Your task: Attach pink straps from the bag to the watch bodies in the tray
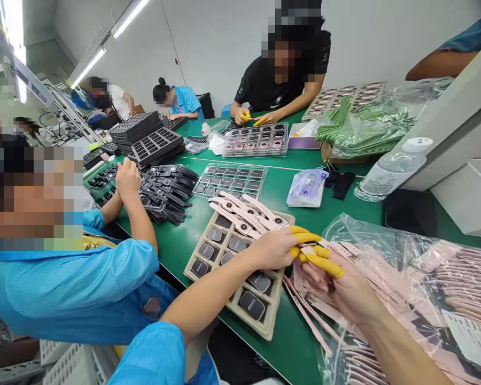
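My left hand (pixel 278 247) and my right hand (pixel 347 286) meet over the right edge of a beige tray, with yellow finger cots on several fingertips. Pinched between them is a smartwatch (pixel 308 244), its dark edge and a bit of pink strap showing; the rest is hidden by fingers. In the tray (pixel 273 321) lie square watch bodies (pixel 252 305) with dark faces under film. Across its far end rest several watches with pink straps (pixel 250 214), backs up. Loose pink straps (pixel 304 313) lie beneath my right hand.
Right, a clear plastic bag (pixel 409 243) of pink straps covers the table. Beyond stand a bottle (pixel 393 168), a white packet (pixel 307 188) and a clear tray (pixel 230 181) of watch bodies. A co-worker in blue (pixel 76 289) sits left beside black-strapped watches (pixel 164 192); another (pixel 280 80) works opposite.
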{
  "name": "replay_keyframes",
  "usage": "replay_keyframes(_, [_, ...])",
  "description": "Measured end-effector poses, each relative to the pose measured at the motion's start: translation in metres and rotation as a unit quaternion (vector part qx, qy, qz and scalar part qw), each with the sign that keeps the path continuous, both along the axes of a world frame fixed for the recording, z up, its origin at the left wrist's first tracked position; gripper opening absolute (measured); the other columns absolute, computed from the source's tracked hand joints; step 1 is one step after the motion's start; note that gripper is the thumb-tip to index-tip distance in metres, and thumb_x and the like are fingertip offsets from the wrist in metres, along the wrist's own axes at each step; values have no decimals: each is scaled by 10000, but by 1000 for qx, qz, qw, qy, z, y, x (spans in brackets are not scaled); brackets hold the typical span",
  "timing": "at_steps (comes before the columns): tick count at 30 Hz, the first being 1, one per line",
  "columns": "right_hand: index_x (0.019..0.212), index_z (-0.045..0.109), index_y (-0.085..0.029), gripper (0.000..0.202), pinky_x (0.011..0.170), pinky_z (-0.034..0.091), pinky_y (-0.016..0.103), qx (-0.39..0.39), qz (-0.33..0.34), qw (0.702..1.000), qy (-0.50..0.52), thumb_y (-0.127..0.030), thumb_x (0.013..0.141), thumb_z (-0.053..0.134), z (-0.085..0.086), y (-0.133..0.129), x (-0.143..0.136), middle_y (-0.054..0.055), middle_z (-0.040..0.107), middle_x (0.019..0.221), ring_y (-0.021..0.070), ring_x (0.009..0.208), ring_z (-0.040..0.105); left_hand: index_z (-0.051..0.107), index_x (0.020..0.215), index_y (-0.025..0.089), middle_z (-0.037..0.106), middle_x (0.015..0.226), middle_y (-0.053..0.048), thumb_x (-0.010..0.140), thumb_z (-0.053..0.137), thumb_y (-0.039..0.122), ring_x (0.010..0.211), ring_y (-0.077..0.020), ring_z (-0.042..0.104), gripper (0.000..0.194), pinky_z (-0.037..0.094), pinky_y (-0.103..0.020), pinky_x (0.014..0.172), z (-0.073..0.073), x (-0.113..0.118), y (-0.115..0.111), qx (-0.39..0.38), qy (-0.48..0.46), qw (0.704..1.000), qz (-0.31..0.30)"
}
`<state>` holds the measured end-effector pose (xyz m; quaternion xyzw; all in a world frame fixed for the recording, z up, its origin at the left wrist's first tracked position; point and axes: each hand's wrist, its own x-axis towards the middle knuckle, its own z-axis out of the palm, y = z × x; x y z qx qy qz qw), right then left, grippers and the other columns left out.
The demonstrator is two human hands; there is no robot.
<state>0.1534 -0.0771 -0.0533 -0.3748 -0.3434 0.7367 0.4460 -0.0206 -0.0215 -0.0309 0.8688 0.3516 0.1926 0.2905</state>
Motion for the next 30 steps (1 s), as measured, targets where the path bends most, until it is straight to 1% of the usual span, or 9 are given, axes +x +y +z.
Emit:
replay_keyframes(3, [670,531,-208,404,390,261,212,-40,-12,998,40,-462,808,813,1,1,0,-37,422,499,72,416,333,579,1462,185,608,1416,-131,958,403,116,1359,-244,566,538,463,-394,1179,0,0,1,8,-7,1000,0])
replay_keyframes(8, [732,614,-203,330,388,275,189,-54,-49,995,63,-418,761,863,2,2,-4,-55,398,510,60,424,312,573,1444,149,610,1396,-142,985,384,140,1352,-238,553,496,454,-376,1179,-3,1,-1,17,-11,1000,19])
replay_keyframes(11, [728,631,-201,321,387,283,190,-54,-52,994,74,-430,771,852,4,2,-5,-52,397,509,63,426,309,562,1447,163,605,1380,-134,984,401,150,1334,-237,552,490,450,-380,1176,-2,2,-3,10,-8,1000,22])
replay_keyframes(15, [586,505,-202,452,397,327,197,-49,-43,993,96,-450,808,811,6,1,-3,-36,395,499,66,430,312,536,1472,129,580,1295,-156,1019,392,219,1280,-239,560,483,461,-373,1151,7,2,-4,-8,-18,1000,-7])
replay_keyframes(17, [573,476,-203,484,395,326,191,-45,-47,993,97,-459,812,809,7,1,-3,-38,382,502,63,433,300,516,1484,118,571,1276,-157,1048,374,277,1273,-239,553,485,451,-378,1160,11,2,-4,-13,-19,999,-25])
replay_keyframes(20, [616,495,-205,458,379,291,176,-57,-59,993,88,-456,782,840,5,2,-4,-57,363,508,55,429,268,539,1449,82,577,1246,-173,1046,364,275,1247,-249,557,479,463,-382,1141,13,1,-4,12,3,1000,-25])
replay_keyframes(25, [643,494,-209,503,355,226,160,-93,-65,992,50,-495,696,904,0,3,-4,-80,340,488,45,416,237,621,1329,34,602,1193,-209,987,472,266,1154,-284,586,439,516,-407,1055,8,1,-1,79,80,993,-37])
replay_keyframes(27, [627,474,-208,523,355,230,161,-96,-57,993,46,-506,696,898,0,3,-3,-78,342,486,43,414,236,630,1312,44,614,1188,-204,995,454,262,1142,-277,597,423,519,-398,1046,8,0,-1,89,87,991,-40])
replay_keyframes(30, [613,468,-206,515,354,229,166,-91,-43,994,47,-514,729,864,2,2,-2,-76,325,480,43,408,226,600,1352,62,628,1201,-187,1004,429,243,1152,-259,607,429,514,-381,1057,8,0,-2,87,79,992,-40])
